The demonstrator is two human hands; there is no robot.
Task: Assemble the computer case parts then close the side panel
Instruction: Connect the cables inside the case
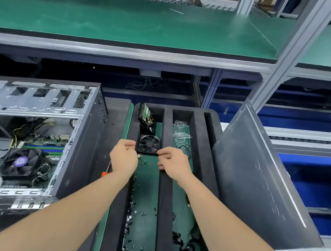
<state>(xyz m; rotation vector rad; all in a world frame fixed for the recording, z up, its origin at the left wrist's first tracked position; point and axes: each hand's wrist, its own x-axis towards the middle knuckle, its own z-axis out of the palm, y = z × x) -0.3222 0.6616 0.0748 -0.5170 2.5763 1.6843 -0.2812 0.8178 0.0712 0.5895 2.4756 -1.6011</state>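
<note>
My right hand pinches the near right corner of the case fan, which lies flat just ahead between my 2 hands in the foam tray, while my left hand curls narrow beside it, perhaps on its wire.

From where I stand I count two hands, a left hand and a right hand. There is one computer case and one side panel. One black foam tray has three long slots, as far as I can make out. Fans come to two: one loose fan in the tray and one cooler fan inside the case. One hard drive, one screwdriver. The screws are too many and too small to count.
</note>
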